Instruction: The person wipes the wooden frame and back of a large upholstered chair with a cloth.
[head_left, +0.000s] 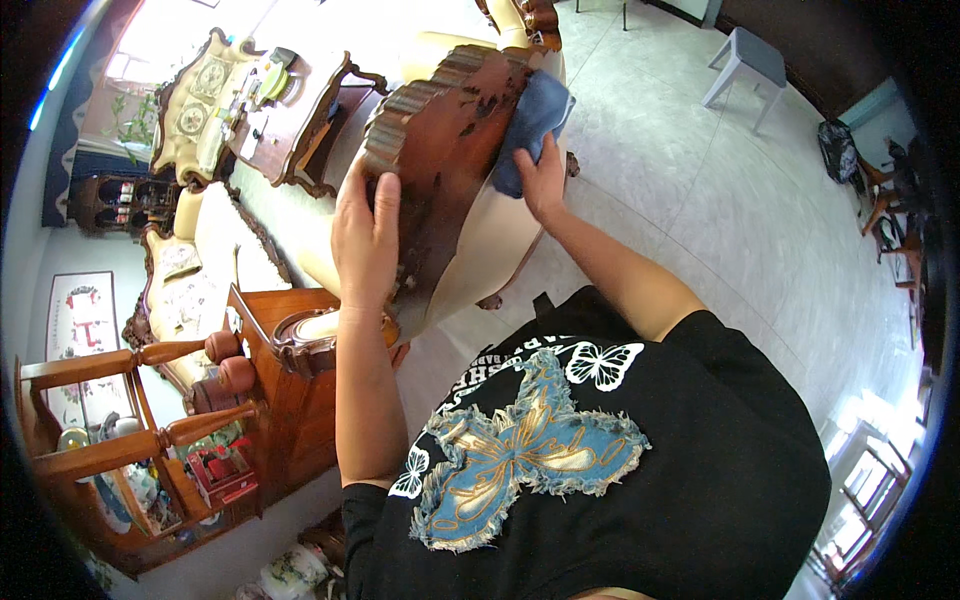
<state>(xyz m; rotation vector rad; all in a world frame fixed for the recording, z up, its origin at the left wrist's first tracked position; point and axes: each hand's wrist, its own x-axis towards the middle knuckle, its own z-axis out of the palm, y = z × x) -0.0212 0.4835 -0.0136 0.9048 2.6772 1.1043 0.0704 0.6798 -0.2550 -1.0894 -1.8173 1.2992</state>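
Note:
Before me stands a cream sofa or armchair (480, 240) whose carved, dark wooden back frame (442, 150) faces up, glossy with dark patches. My left hand (367, 232) rests at the ridged left edge of this frame, thumb raised and fingers partly hidden behind the edge. On the frame's right side, my right hand (541, 176) holds a folded blue cloth (531, 124) against the wood, thumb on top of the cloth. The hidden fingers of my right hand are under or behind the cloth.
At left are a wooden cabinet (300, 405) with turned posts and a cream carved sofa (176, 277). Farther off, a carved coffee table (289, 135) holds several items. A grey plastic stool (750, 60) stands on the tiled floor at upper right, with a dark backpack (838, 150) beyond.

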